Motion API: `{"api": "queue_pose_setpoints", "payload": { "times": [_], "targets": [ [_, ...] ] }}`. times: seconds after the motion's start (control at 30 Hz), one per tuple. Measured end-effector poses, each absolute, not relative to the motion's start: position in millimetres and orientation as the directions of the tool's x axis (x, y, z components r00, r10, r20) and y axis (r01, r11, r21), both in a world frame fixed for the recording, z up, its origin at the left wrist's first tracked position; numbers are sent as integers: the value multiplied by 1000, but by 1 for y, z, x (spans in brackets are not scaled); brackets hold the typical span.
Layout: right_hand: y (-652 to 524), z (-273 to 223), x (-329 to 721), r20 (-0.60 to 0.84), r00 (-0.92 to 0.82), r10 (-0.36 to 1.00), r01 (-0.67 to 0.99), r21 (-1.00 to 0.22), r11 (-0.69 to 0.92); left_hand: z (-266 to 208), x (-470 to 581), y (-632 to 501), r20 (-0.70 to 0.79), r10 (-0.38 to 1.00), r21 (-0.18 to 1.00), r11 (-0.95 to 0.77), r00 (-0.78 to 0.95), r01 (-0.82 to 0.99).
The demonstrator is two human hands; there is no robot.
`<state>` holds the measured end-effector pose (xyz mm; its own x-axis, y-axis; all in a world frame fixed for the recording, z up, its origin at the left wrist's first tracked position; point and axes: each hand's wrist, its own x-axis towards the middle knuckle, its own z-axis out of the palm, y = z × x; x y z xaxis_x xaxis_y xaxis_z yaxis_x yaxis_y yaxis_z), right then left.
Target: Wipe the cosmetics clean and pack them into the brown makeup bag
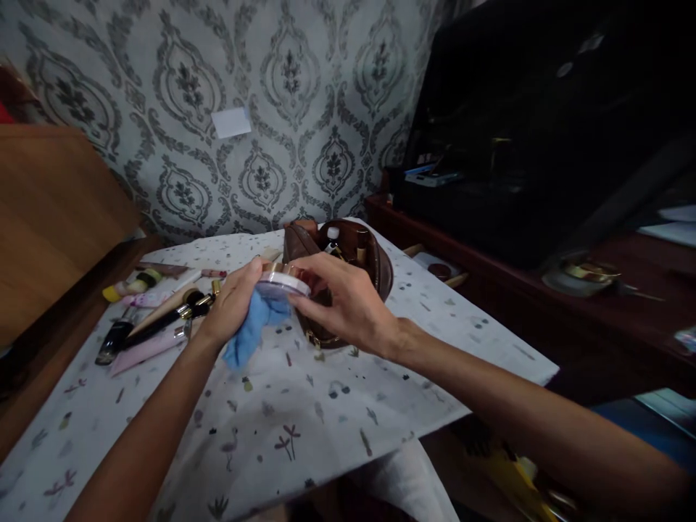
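Note:
Above the table, my right hand (348, 297) pinches a round compact (283, 283) with a gold-toned edge and a pale underside. A blue cloth (247, 335) hangs from my left hand (231, 304), which is closed around it and touches the compact's left side. Most of the left fingers are hidden behind the compact and cloth. Just behind my right hand sits an open brown cosmetic bag (385, 268), with a white-capped bottle (333, 238) and other small items inside.
Left of my hands lie a pink tube (146, 351), a dark bottle (113, 342), makeup brushes (157, 319) and other cosmetics on the patterned tablecloth (261, 435). A wooden panel (59, 225) borders the left. A large black screen (533, 130) stands on a dark cabinet (592, 333) at right.

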<state>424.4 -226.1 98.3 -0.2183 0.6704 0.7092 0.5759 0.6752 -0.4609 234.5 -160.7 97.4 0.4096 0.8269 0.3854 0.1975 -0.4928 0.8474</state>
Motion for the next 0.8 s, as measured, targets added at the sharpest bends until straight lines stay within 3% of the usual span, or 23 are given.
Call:
{"api": "queue_pose_setpoints", "payload": {
  "times": [0.13, 0.23, 0.33, 0.47, 0.57, 0.7, 0.8],
  "targets": [
    [-221, 111, 448, 670, -147, 727, 671, -472, 571, 103, 267, -143, 436, 786, 806, -558, 438, 197],
    [-221, 121, 467, 622, -90, 778, 762, -460, 456, 106, 284, -130, 516, 708, 696, -675, 483, 245],
    [-222, 131, 483, 575, -10, 818, 865, -405, 295, 108, 297, -123, 547, 620, 511, -779, 562, 362],
    [-225, 141, 492, 469, 94, 878, 973, -229, 18, 109, 312, -127, 492, 492, 167, -863, 718, 477],
    [-223, 142, 493, 392, 77, 917, 996, -79, -50, 106, 318, -132, 454, 411, 0, -887, 790, 462],
    [-213, 140, 489, 316, -39, 948, 993, 119, 1, 103, 314, -134, 403, 320, -84, -920, 857, 383],
    [-202, 139, 485, 201, -114, 973, 970, 235, 65, 97, 306, -135, 417, 340, -17, -924, 843, 381]
  ]
}}
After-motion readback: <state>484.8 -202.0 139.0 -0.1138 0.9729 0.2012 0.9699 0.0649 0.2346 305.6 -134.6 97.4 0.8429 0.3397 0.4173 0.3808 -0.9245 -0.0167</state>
